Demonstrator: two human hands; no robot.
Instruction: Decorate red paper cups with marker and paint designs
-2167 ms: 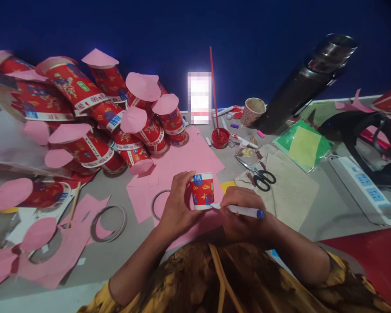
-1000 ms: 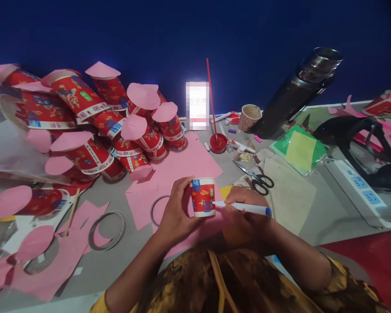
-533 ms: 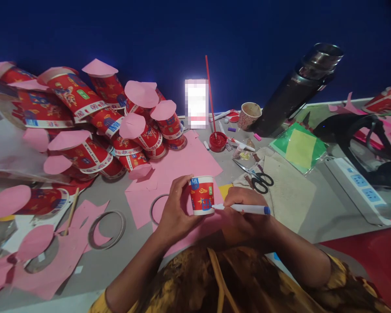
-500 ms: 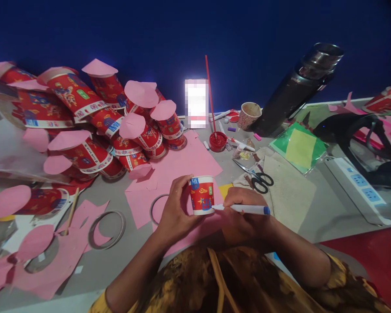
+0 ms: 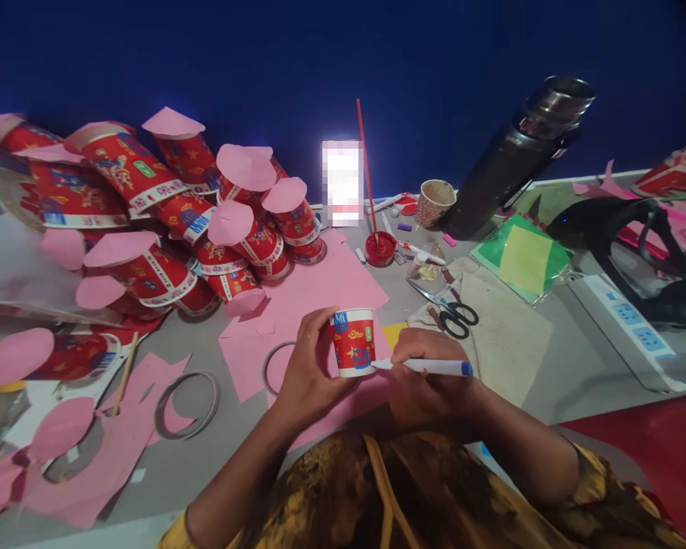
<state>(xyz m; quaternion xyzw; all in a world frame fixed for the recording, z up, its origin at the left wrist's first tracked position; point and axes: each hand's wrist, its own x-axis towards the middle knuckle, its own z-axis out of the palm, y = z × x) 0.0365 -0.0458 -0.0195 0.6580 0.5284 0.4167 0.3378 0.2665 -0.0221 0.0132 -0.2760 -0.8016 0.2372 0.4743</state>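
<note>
A red paper cup (image 5: 353, 343) with blue and yellow drawings and a white rim stands upright in my left hand (image 5: 309, 362), whose thumb and fingers wrap its left side. My right hand (image 5: 434, 370) grips a white marker (image 5: 441, 367) with a blue end, held nearly level. Its tip touches the lower right of the cup, by a blue drawn shape. Pink paper sheets (image 5: 325, 286) lie under and beyond the cup. Behind my left wrist a tape ring (image 5: 270, 368) is partly hidden.
Several red cups with pink paper cones (image 5: 160, 263) are piled at left. A grey tape ring (image 5: 187, 406) and cut pink paper (image 5: 117, 457) lie nearer. Scissors (image 5: 457, 316), a pot of red paint (image 5: 380, 248), a black flask (image 5: 514, 164) and a power strip (image 5: 629, 328) are at right.
Both hands keep the same hold. More blue marking shows on the cup's lower part beside the marker tip. The view has shifted very slightly.
</note>
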